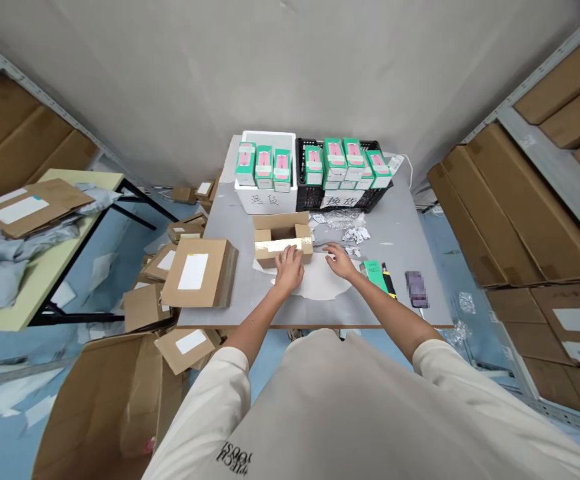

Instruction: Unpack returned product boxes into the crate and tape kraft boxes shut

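1. The open cardboard box (pixel 283 244) stands left of the tabletop's (pixel 250 300) middle, flaps raised around a dark interior.
2. The left hand (pixel 290 268) rests its fingers on the box's near flap; with the thumb hidden, I cannot tell whether they pinch it.
3. The right hand (pixel 341 261) is apart from the box, fingers parted and loosely curled over white paper (pixel 320 285), gripping nothing visible.
4. Handling the box well, I judge, calls for light, steady left-hand pressure, so the flap doesn't buckle, and the right fingers clear of its edge.
5. At the tabletop's far left corner, a white bin (pixel 243 201) holds three green-and-pink boxes (pixel 265 168).
6. Beside it along the far edge, a black crate (pixel 310 200) holds more, some stacked above its rim.
7. On the floor beyond the left edge, a large carton (pixel 90 400) gapes open.
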Motion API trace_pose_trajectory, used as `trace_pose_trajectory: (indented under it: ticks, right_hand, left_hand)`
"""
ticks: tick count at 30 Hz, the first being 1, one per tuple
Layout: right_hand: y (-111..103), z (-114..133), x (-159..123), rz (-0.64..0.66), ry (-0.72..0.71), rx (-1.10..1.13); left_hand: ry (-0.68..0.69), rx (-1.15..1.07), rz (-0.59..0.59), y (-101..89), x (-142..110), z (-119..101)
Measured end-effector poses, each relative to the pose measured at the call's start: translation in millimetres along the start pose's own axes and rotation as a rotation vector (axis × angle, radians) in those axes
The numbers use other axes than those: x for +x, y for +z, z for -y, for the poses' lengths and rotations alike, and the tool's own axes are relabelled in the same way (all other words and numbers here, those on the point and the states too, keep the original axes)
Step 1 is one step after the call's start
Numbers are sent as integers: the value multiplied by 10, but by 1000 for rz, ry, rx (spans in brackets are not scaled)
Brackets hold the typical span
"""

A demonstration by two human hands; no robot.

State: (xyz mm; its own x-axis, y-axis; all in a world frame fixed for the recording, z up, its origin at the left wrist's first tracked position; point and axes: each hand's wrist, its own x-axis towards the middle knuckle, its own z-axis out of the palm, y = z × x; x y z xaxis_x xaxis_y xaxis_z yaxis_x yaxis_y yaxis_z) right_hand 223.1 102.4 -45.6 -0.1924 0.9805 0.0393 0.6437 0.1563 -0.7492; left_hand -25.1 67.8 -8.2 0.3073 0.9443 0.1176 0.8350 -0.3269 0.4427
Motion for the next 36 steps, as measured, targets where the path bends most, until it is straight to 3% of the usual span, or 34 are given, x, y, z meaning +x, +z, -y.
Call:
trace_pose_trajectory:
  ticks: [6, 11, 16, 24, 30, 33, 36]
  right_hand:
    - [-557, -615, -611, -85, 178, -38]
    - [-1004, -1104, -1112, -102, 266, -71]
    - [-1289, -1497, -1434, -106, 328, -63]
    - [-1424, -1931, -1734, -16, 408, 32]
    - [-1365, -2079, -1877, 60, 490, 97]
    - [-1375, -2055, -1900, 88, 482, 106]
    - [-1418, -1970, -1878, 85, 443, 149]
  left_hand:
    - [119, -19, 61, 399, 99, -636]
    - [129, -73, 145, 869, 123, -1187]
    - [103, -107, 283, 1338, 125, -1668]
    - [24, -175, 420, 1884, 96, -2224]
    - [-248, -517, 538, 2258, -26, -2463]
    - [-353, -646, 522, 2341, -84, -2570]
    - [-414, -681, 458, 2300, -89, -2619]
